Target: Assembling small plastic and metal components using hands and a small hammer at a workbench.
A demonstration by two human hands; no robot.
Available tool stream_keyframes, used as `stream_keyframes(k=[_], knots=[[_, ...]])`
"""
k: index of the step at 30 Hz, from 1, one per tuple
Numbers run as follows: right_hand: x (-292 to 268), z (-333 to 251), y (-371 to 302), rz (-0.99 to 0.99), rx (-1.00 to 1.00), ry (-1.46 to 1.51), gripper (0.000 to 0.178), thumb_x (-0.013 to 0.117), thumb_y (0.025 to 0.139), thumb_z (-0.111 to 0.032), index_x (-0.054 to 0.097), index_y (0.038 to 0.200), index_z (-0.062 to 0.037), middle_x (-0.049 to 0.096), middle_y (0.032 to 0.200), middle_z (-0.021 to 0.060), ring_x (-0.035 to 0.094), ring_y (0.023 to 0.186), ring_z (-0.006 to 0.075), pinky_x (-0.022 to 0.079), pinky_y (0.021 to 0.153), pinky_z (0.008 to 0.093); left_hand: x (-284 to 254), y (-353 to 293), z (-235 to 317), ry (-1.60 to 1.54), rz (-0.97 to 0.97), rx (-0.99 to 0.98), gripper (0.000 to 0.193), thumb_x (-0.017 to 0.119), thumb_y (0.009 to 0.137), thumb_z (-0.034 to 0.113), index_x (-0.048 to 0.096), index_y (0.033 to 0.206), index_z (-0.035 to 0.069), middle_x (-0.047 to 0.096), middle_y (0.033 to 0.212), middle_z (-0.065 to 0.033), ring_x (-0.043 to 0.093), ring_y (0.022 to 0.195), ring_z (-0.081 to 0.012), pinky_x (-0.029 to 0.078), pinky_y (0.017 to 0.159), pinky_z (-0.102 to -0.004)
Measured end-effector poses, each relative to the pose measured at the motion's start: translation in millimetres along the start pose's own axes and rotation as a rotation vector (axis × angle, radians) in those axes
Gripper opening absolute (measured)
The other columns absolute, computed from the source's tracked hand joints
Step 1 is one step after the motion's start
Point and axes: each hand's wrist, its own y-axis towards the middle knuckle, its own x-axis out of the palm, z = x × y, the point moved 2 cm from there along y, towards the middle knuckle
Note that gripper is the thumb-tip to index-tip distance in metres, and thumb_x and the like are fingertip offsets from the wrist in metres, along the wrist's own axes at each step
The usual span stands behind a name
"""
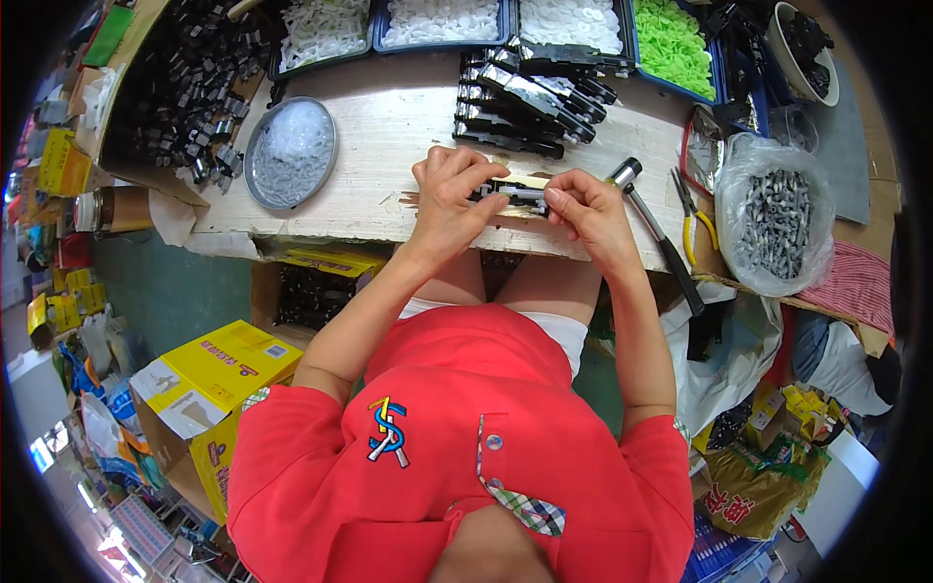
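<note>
At the desk [389, 126], my left grip [453, 194] and right grip [589, 208] pinch one unfinished-looking part [521, 192]. The stack [530, 102] may be done; unclear.

A pale wooden bench [389, 112] with a worn front edge — smooth green floor [180, 287] below, at left — and bright lights [119, 554] glaring toward the lower left rim.

We see a hammer [658, 233] with a glossy metal head and a matt handle. Left of it, the held part [517, 195] looks like dark plastic with smooth, metallic-looking pieces. Beneath its head, the tabletop [379, 126] is rough, chipped, painted wood; to its right, the bag [758, 155] is crinkled, glossy clear plastic.
</note>
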Motion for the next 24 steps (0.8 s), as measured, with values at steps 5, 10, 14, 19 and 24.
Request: stream_keyframes(k=[5, 10, 14, 19, 24], knots=[[-2.2, 6.8, 2.0, 0.022, 0.001, 0.009, 0.01, 0.058, 0.086, -0.014, 0.059, 0.087, -0.0045, 0.056, 0.062, -0.0015, 0.043, 0.05, 0.0013, 0.03, 0.044, 0.015, -0.2, 0.0, 0.6, 0.036, 0.011, 0.028, 0.028, 0.073, 0.062, 0.016, 0.066, 0.088, 0.012, 0.057, 0.084, 0.0015, 0.046, 0.085, -0.0177, 0.028, 0.077, -0.0318], [-2.4, 5.5, 2.4, 0.022, 0.011, 0.047, 0.008, 0.057, 0.085, -0.012, 0.059, 0.085, -0.0042, 0.055, 0.061, -0.002, 0.044, 0.051, 0.0016, 0.031, 0.044, 0.016, 0.0, 0.0, 0.3, -0.015, 0.013, 0.005, 0.025, 0.07, 0.061, 0.015, 0.065, 0.085, 0.012, 0.056, 0.084, 0.0021, 0.044, 0.087, -0.0184, 0.027, 0.079, -0.0329], [-2.9, 5.4, 1.2, 0.037, 0.01, 0.053, 0.008, 0.057, 0.085, -0.011, 0.059, 0.085, -0.0038, 0.055, 0.06, -0.0018, 0.045, 0.051, 0.0017, 0.031, 0.045, 0.0163, -0.1, 0.6, 2.1, -0.026, 0.014, 0.004, 0.024, 0.07, 0.061, 0.014, 0.065, 0.084, 0.012, 0.056, 0.083, 0.0028, 0.044, 0.087, -0.0182, 0.027, 0.079, -0.0329], [0.7, 3.2, 1.2, 0.093, -0.008, -0.031, 0.006, 0.057, 0.085, -0.008, 0.057, 0.083, -0.0021, 0.053, 0.06, -0.002, 0.045, 0.053, 0.0034, 0.035, 0.048, 0.0183, -0.1, 1.2, 1.5, -0.019, 0.013, 0.003, 0.022, 0.071, 0.061, 0.014, 0.065, 0.082, 0.013, 0.056, 0.082, 0.003, 0.044, 0.087, -0.0179, 0.027, 0.079, -0.0328], [1.2, 11.8, 2.3, 0.107, -0.077, -0.01, 0.007, 0.057, 0.085, -0.007, 0.053, 0.082, -0.0018, 0.05, 0.058, -0.0024, 0.045, 0.053, 0.0042, 0.035, 0.05, 0.0193, 0.2, 0.7, 1.4, -0.014, 0.011, 0.015, 0.02, 0.071, 0.061, 0.014, 0.065, 0.079, 0.013, 0.056, 0.081, 0.0032, 0.044, 0.087, -0.0177, 0.027, 0.079, -0.0328]])
